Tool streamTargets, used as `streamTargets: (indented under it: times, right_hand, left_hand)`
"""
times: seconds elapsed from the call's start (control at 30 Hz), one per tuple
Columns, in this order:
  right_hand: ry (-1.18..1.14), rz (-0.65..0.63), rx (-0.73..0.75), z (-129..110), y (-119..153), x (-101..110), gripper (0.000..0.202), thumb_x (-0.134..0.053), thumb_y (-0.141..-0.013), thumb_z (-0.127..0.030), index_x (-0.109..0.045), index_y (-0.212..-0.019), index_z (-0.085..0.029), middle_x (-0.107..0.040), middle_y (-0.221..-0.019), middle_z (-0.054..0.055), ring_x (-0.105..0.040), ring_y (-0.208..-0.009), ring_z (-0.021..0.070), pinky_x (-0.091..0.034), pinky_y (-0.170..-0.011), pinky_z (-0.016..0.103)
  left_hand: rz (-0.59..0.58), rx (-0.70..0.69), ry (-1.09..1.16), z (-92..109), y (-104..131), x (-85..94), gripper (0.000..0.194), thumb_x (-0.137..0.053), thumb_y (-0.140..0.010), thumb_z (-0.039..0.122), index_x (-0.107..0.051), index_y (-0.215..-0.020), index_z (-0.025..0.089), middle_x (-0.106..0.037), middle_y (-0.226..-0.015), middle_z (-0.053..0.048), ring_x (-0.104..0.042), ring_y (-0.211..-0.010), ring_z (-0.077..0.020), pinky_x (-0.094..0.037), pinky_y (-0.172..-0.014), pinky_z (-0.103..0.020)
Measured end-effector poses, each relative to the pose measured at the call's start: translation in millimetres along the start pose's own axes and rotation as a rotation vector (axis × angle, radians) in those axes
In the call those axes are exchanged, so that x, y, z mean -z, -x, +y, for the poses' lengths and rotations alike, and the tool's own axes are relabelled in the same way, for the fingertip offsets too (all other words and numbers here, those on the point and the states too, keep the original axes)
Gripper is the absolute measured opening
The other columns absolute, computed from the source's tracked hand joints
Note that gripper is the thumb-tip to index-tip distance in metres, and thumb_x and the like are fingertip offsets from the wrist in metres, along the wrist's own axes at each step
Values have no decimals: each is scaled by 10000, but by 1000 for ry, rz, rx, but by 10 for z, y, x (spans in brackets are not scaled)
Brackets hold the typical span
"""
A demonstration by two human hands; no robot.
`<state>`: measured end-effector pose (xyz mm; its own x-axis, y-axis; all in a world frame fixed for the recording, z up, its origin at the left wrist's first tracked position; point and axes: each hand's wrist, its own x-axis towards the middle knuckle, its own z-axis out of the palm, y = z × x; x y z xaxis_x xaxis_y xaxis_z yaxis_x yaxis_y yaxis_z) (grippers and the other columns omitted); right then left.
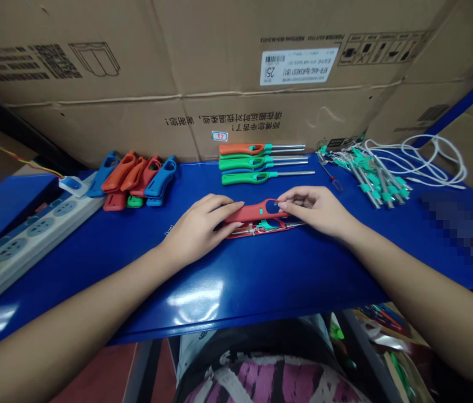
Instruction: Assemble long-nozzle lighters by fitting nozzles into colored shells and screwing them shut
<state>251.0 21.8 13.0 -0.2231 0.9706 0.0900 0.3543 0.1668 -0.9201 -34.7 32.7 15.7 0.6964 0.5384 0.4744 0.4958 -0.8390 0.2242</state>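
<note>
Both hands hold a red lighter shell half (251, 212) over the middle of the blue table. My left hand (203, 224) pinches its left end between thumb and fingers. At its right end, by the ring-shaped opening, the fingertips of my right hand (314, 207) grip the edge. Just below and in front lies the other red half (257, 232), holding a teal part, thin inner pieces and a metal rod that points right. Behind the hands, several assembled lighters (247, 178) in green and orange lie in a stack, rods to the right.
Orange, blue and red shells (121, 173) are piled back left, beside a white power strip (41, 226). Metal rods with teal parts (373, 179), a small screwdriver (335, 182) and a coiled white cable (425, 162) lie back right. A cardboard box (135, 73) stands behind.
</note>
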Motion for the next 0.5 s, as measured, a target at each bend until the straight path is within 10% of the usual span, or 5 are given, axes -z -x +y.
streamTargets:
  times: [0.23,0.5]
  right_hand:
    - [395,-131,383,-17,36,-8,357,-717,-863,-375,-700,-1171,-196,-683,-1026,83,-640,-913,213,-515,-834,373]
    - [582,-196,447,19,41,0,350,-701,-894,-433,-707,-1184,-238,-666,-1104,82,-609,-1046,246,-397,-964,420]
  left_hand:
    - [-120,-17,-9,53,-21,139,306,-601,-956,344,-678,-1156,126,-736,-1033,-106,-674,-944,-237,-540,-858,-372]
    - [-253,13,-2,57,-32,164,258,-598,-933,333,-683,-1073,134,-704,-958,-80,-637,-908,-226,-510,-815,-346]
